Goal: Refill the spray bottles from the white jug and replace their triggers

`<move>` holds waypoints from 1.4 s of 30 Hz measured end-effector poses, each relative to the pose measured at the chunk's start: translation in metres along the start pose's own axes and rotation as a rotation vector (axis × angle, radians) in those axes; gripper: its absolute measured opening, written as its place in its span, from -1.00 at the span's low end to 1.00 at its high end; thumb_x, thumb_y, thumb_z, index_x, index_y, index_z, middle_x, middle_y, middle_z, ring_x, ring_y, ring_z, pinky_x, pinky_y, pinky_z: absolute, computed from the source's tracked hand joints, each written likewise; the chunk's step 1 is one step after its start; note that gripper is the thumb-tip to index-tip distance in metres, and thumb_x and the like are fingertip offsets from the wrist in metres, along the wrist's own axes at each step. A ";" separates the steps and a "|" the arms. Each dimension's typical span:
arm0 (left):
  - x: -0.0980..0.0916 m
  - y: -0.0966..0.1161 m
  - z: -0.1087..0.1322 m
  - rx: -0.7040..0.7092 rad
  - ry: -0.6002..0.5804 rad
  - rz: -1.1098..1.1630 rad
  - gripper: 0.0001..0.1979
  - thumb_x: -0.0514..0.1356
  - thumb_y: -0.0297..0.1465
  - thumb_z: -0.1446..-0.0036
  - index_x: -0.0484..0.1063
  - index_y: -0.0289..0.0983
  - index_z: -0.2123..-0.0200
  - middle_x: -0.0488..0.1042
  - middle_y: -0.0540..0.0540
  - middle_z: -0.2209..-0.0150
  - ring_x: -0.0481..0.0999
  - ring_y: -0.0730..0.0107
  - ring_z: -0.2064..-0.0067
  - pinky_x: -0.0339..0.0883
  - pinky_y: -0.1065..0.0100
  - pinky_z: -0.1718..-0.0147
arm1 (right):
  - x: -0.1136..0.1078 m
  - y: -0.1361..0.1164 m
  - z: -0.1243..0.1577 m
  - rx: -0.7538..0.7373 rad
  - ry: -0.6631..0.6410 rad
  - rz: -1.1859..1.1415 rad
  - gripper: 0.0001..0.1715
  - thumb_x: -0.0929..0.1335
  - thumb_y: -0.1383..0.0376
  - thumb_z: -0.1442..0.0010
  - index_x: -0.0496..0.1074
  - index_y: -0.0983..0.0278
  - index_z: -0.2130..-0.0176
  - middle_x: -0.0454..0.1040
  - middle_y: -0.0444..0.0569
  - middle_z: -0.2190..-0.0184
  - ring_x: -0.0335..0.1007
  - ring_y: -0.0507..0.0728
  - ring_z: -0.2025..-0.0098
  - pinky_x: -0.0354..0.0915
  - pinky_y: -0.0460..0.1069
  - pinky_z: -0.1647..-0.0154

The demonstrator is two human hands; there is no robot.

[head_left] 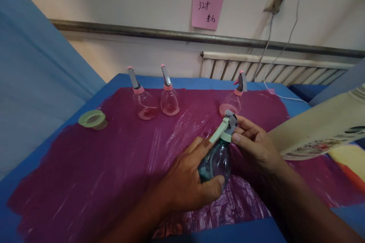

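A magenta sheet [99, 167] covers the table, with three pink-topped bottles [169, 100] standing along its back. Near the front, the left hand [185, 182] wraps closed round the spray bottle [216, 161], which stands upright. The right hand [256, 144] pinches its spray head [226, 127], seemingly at the collar.

Hidden under left hand [185, 182]: bottle [217, 158] base; note [207, 6] writing illegible.

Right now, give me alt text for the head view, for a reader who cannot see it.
A left hand grips the body of a teal spray bottle while the right hand pinches its trigger head, over a purple plastic sheet. Three pink spray bottles stand behind, a green lid to the left.
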State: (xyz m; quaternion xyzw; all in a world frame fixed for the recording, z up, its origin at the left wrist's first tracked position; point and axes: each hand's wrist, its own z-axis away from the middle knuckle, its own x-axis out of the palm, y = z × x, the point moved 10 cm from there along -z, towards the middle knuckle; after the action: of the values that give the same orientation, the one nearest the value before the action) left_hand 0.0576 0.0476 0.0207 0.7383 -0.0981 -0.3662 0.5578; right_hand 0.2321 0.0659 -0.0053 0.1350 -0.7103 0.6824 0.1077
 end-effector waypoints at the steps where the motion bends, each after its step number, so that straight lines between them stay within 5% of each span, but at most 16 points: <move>1: 0.000 -0.001 0.001 -0.001 0.004 0.003 -0.11 0.36 -0.21 -0.20 0.31 -0.01 -0.59 0.52 -0.17 -0.35 0.51 -0.16 -0.36 0.44 -0.20 -0.41 | -0.002 0.001 -0.001 -0.002 0.005 0.016 -0.33 0.69 0.14 -0.25 0.65 0.08 -0.28 0.74 -0.04 0.17 0.66 0.18 0.15 0.54 0.13 -0.06; 4: -0.001 -0.006 0.002 0.000 0.031 -0.020 0.02 0.38 -0.22 -0.21 0.13 0.02 -0.68 0.41 -0.21 -0.48 0.43 -0.22 -0.45 0.33 -0.27 -0.49 | -0.003 0.005 -0.003 -0.007 0.053 -0.022 -0.34 0.72 0.14 -0.19 0.68 0.06 -0.23 0.69 -0.11 0.24 0.61 0.13 0.20 0.53 0.06 0.01; 9: 0.000 -0.005 0.001 0.023 0.027 -0.086 0.04 0.35 -0.26 -0.19 0.11 -0.01 -0.69 0.49 -0.20 -0.28 0.56 -0.07 -0.24 0.50 -0.18 -0.33 | 0.008 0.015 -0.002 0.004 0.137 -0.118 -0.28 0.77 0.17 -0.08 0.67 0.05 -0.18 0.63 -0.17 0.23 0.53 0.05 0.25 0.52 -0.01 0.10; 13: -0.001 -0.007 0.000 -0.020 0.017 -0.047 0.03 0.35 -0.24 -0.18 0.15 -0.08 -0.68 0.48 -0.20 -0.28 0.56 -0.08 -0.28 0.48 -0.13 -0.36 | 0.005 0.019 0.003 0.044 0.205 -0.081 -0.18 0.78 0.19 -0.01 0.66 0.07 -0.21 0.57 -0.22 0.33 0.45 0.03 0.36 0.46 -0.05 0.28; 19: -0.001 -0.008 0.002 -0.018 -0.013 0.004 0.02 0.37 -0.18 -0.24 0.11 -0.01 -0.70 0.45 -0.21 -0.41 0.52 -0.15 -0.35 0.43 -0.20 -0.40 | 0.009 0.007 0.006 0.003 0.050 -0.061 -0.16 0.72 0.05 -0.18 0.57 -0.04 -0.36 0.74 0.04 -0.13 0.68 0.29 -0.10 0.57 0.21 -0.17; 25: -0.002 -0.007 0.001 -0.018 -0.005 -0.002 0.05 0.37 -0.22 -0.19 0.10 0.04 -0.69 0.40 -0.17 -0.48 0.48 -0.16 -0.39 0.37 -0.20 -0.44 | 0.004 0.006 0.002 0.022 0.058 -0.051 -0.21 0.72 0.10 -0.18 0.61 0.01 -0.32 0.79 0.02 0.06 0.75 0.31 0.01 0.62 0.23 -0.08; 32: 0.002 0.002 -0.001 0.047 -0.013 -0.021 -0.01 0.32 -0.30 -0.22 0.13 0.03 -0.68 0.52 -0.12 -0.13 0.55 0.04 -0.10 0.53 -0.05 -0.22 | 0.010 0.004 -0.005 -0.037 0.075 -0.066 -0.23 0.78 0.17 -0.02 0.66 0.02 -0.18 0.73 -0.12 0.15 0.60 0.10 0.23 0.57 0.05 0.09; 36: 0.004 -0.003 -0.001 0.035 -0.034 0.000 -0.01 0.34 -0.25 -0.24 0.11 0.02 -0.69 0.49 -0.16 -0.24 0.56 -0.01 -0.17 0.51 -0.09 -0.27 | 0.012 0.003 -0.003 -0.036 0.112 -0.048 -0.13 0.81 0.20 0.10 0.64 0.03 -0.16 0.66 -0.18 0.23 0.56 0.08 0.26 0.54 -0.01 0.17; 42: 0.000 -0.011 0.001 0.026 -0.036 0.020 0.00 0.37 -0.16 -0.29 0.08 -0.01 -0.70 0.42 -0.22 -0.44 0.52 -0.13 -0.34 0.46 -0.13 -0.36 | 0.018 -0.003 0.002 -0.043 -0.050 -0.083 -0.11 0.71 0.13 -0.20 0.51 -0.06 -0.41 0.68 0.03 -0.23 0.68 0.23 -0.12 0.58 0.17 -0.16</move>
State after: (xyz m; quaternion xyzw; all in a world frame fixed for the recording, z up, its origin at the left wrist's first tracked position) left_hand 0.0540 0.0511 0.0110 0.7376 -0.1204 -0.3726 0.5501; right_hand 0.2167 0.0631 0.0034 0.1789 -0.7210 0.6585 0.1210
